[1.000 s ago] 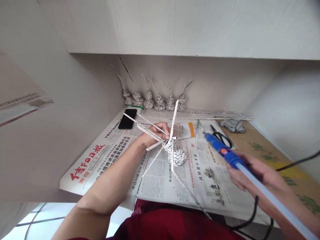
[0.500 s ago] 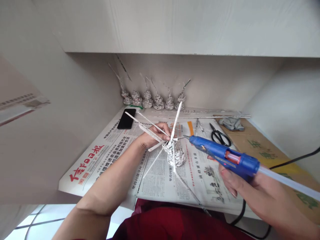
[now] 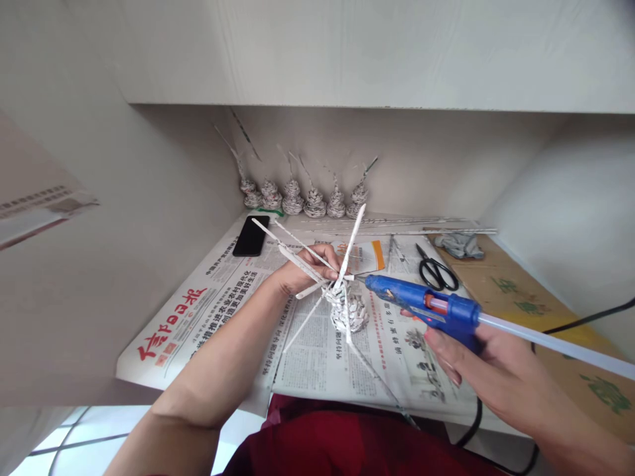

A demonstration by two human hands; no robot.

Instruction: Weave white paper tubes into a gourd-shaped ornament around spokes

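Note:
My left hand [image 3: 317,264] is closed on the upper part of a woven newspaper gourd [image 3: 348,312], whose rolled paper strips [image 3: 353,241] stick out on several sides. One long strip hangs toward me over the near edge of the table. In my right hand [image 3: 476,360] is a blue glue gun [image 3: 426,301] with a long clear glue stick in its back. Its nozzle points left, at or very near a short strip end beside my left fingers. Whether the tip touches the paper, I cannot tell.
Several finished-looking paper gourds [image 3: 315,201] stand along the back wall. A phone [image 3: 251,236] lies on the newspaper [image 3: 218,330] at left. Black scissors [image 3: 436,271], crumpled paper [image 3: 460,246] and cardboard [image 3: 489,277] are at right. Long paper rods [image 3: 397,230] lie behind. A black cord [image 3: 477,420] hangs at the near edge.
My right hand has brought the glue gun left, so its nozzle is now close to the short strip end. The left hand and gourd have barely moved.

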